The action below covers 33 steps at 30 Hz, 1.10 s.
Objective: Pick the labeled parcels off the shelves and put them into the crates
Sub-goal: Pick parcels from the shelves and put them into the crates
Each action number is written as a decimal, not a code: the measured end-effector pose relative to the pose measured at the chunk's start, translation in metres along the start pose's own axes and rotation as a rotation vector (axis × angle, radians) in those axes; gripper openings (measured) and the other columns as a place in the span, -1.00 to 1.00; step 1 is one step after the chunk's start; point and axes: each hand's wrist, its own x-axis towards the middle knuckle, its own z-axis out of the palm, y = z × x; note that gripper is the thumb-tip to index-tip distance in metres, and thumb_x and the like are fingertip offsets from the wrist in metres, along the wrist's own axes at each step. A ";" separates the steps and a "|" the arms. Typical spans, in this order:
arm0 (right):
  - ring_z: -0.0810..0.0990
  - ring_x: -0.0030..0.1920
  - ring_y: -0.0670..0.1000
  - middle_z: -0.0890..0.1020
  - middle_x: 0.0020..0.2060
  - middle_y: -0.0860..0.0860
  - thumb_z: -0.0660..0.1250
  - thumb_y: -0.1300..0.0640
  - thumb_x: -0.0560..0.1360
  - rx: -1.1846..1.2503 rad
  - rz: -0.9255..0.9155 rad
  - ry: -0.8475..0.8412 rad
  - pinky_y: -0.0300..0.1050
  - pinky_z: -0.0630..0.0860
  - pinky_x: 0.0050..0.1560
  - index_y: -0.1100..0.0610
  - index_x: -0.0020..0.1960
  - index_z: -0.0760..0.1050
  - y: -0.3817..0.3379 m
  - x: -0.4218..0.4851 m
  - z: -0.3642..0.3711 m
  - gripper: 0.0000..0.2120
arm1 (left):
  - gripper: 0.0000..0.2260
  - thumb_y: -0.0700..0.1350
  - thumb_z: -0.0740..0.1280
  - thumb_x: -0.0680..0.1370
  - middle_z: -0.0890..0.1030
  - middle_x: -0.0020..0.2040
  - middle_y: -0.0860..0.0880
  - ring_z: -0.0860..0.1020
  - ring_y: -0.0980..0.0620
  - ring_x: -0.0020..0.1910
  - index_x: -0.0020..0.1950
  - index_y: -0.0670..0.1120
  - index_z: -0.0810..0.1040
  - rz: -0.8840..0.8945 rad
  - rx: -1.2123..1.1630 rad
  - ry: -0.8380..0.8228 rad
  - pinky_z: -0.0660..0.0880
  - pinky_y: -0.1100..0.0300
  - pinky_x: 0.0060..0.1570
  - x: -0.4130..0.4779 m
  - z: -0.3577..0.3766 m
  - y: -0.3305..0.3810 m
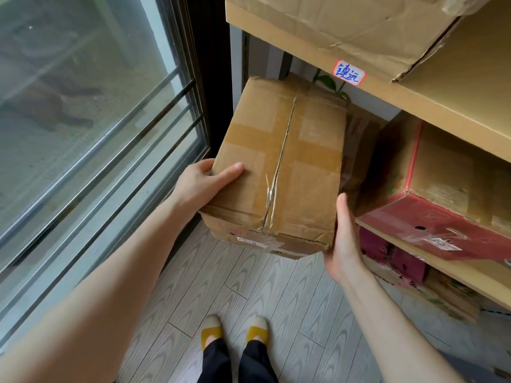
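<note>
Held a taped brown box (279, 164) between 2 bare hands, clear of the floor (249, 294) and tilted, its far end near the shelf (431, 106) edge, its near end out over the floor. Left hand (201, 183) clamped on the box's left side, thumb laid flat across the top face, fingers wrapped around the side and mostly hidden. Right hand (344, 239) pressed flat against the box's right near corner, thumb up along the edge, fingers out of sight beneath. Wrinkled clear tape ran along the top seam; a small white label (250, 241) showed on the near face, too blurred to read. Just right of the box, on the same shelf level, sat a red carton (431, 217) with its own label, tilted and jutting past the shelf edge. Above, more cardboard boxes (359, 20) on the upper shelf, with a handwritten tag (349, 72) stuck to that shelf's front edge. Below, dark pink items (392, 252) on the lowest level, not clear what. Left of it all, a glass door (83, 106) with dark rails. At the bottom, 2 yellow-toed slippers (235, 331) on grey wood-grain flooring. No crate in view.
</note>
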 end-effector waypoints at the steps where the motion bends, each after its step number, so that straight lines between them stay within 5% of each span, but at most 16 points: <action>1: 0.48 0.29 -0.02 0.53 0.27 -0.12 0.34 -0.43 0.22 -0.006 0.010 -0.017 0.09 0.37 0.34 -0.15 0.33 0.40 -0.001 -0.001 -0.002 -0.25 | -0.63 0.29 0.44 0.27 0.64 -0.05 0.05 0.63 0.05 -0.07 -0.05 0.13 0.54 0.010 -0.047 -0.014 0.56 0.10 -0.02 -0.004 0.000 0.001; 5: 0.55 0.22 0.00 0.60 0.19 -0.07 0.37 -0.22 0.35 -0.015 0.050 -0.096 0.02 0.44 0.25 -0.09 0.26 0.48 -0.012 -0.014 -0.013 -0.49 | -0.55 0.33 0.33 0.33 0.64 0.00 -0.02 0.62 0.01 -0.04 0.03 0.04 0.58 0.040 -0.171 0.000 0.55 0.09 0.02 -0.022 -0.004 0.004; 8: 0.62 0.12 0.00 0.64 0.12 0.01 0.29 -0.11 0.44 0.030 0.102 -0.110 -0.07 0.50 0.08 0.01 0.22 0.52 -0.021 -0.032 -0.021 -0.60 | -0.77 0.13 0.15 0.59 0.62 0.02 -0.04 0.59 -0.01 -0.01 0.03 0.07 0.54 0.068 -0.225 -0.012 0.53 0.02 0.07 -0.044 -0.007 0.007; 10: 0.66 0.03 -0.02 0.68 0.05 0.02 0.23 -0.07 0.50 0.042 0.144 -0.102 -0.10 0.50 -0.02 0.04 0.17 0.55 -0.025 -0.047 -0.026 -0.67 | -0.84 0.05 0.18 0.59 0.60 0.06 -0.04 0.58 0.11 -0.06 0.06 0.08 0.52 0.084 -0.129 0.047 0.54 0.24 -0.13 -0.062 -0.008 0.010; 15: 0.69 -0.08 -0.05 0.71 -0.05 0.02 0.09 -0.10 0.57 0.037 0.228 -0.149 -0.10 0.47 -0.07 0.06 0.12 0.56 -0.032 -0.078 -0.030 -0.64 | -0.25 0.30 0.29 0.38 0.40 0.24 0.10 0.44 0.13 0.10 0.44 -0.06 0.23 -0.182 -0.173 -0.060 0.36 0.33 -0.07 -0.098 -0.021 0.019; 19: 0.61 0.13 0.04 0.63 0.15 0.10 0.07 -0.12 0.57 0.020 0.280 -0.212 -0.02 0.46 0.14 0.09 0.20 0.56 -0.036 -0.089 -0.021 -0.57 | -0.09 0.59 0.23 0.11 0.58 0.18 0.06 0.56 0.05 0.11 0.28 0.04 0.46 -0.219 -0.193 -0.172 0.43 0.09 0.21 -0.111 -0.044 0.014; 24: 0.59 0.16 0.06 0.62 0.15 0.11 0.04 -0.12 0.57 0.022 0.242 -0.244 -0.03 0.47 0.16 0.10 0.17 0.58 -0.049 -0.095 -0.009 -0.54 | -0.57 0.29 0.11 0.53 0.56 0.15 -0.01 0.50 0.08 0.00 0.18 0.04 0.50 -0.133 -0.128 0.110 0.41 0.14 0.07 -0.123 -0.056 0.014; 28: 0.57 0.16 0.09 0.63 0.13 0.11 0.06 -0.12 0.56 0.030 0.225 -0.247 -0.02 0.48 0.10 0.12 0.23 0.53 -0.057 -0.102 -0.002 -0.54 | -0.12 0.52 0.31 0.18 0.62 0.13 -0.08 0.61 -0.06 0.05 0.24 -0.12 0.50 -0.271 -0.195 0.031 0.51 0.02 0.17 -0.132 -0.077 0.014; 30: 0.62 0.02 0.06 0.67 0.03 0.10 0.08 -0.10 0.55 0.012 0.218 -0.245 -0.05 0.50 -0.02 0.11 0.13 0.58 -0.062 -0.105 0.001 -0.58 | -0.07 0.52 0.36 0.08 0.67 0.05 -0.08 0.66 -0.02 -0.05 0.18 -0.15 0.55 -0.305 -0.251 -0.005 0.56 0.12 0.06 -0.138 -0.085 0.018; 33: 0.66 -0.16 0.04 0.69 -0.14 0.11 0.13 0.04 0.54 -0.102 0.189 -0.204 -0.11 0.51 -0.13 0.09 -0.02 0.61 -0.071 -0.106 0.007 -0.71 | -0.44 0.38 0.40 0.23 0.68 -0.30 0.00 0.61 0.15 -0.44 -0.19 -0.12 0.63 -0.256 -0.267 0.053 0.47 0.36 -0.40 -0.150 -0.090 0.027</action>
